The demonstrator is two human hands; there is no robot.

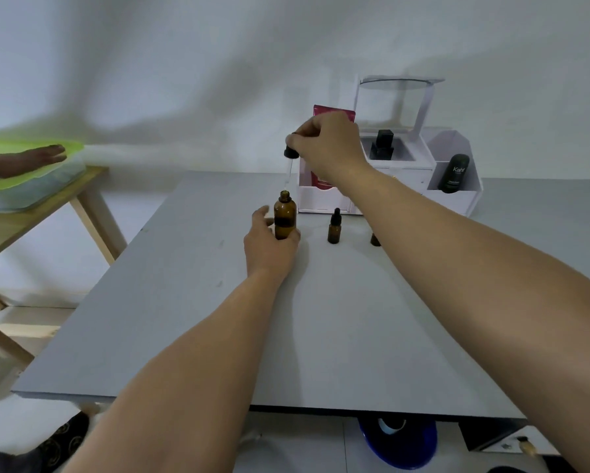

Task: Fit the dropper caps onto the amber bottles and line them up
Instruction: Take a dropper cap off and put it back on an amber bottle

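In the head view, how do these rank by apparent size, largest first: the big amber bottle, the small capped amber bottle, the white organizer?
1. white organizer, though it stands farther back
2. big amber bottle, in the left hand
3. small capped amber bottle

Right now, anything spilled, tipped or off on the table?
Nothing stands out. The large amber bottle stands upright in the left hand; the right hand holds the dropper cap above its mouth.

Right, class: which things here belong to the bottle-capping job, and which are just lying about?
Job: large amber bottle; dropper cap; small capped amber bottle; left hand; right hand.
Lying about: white organiser; Kahf bottle; red pouch.
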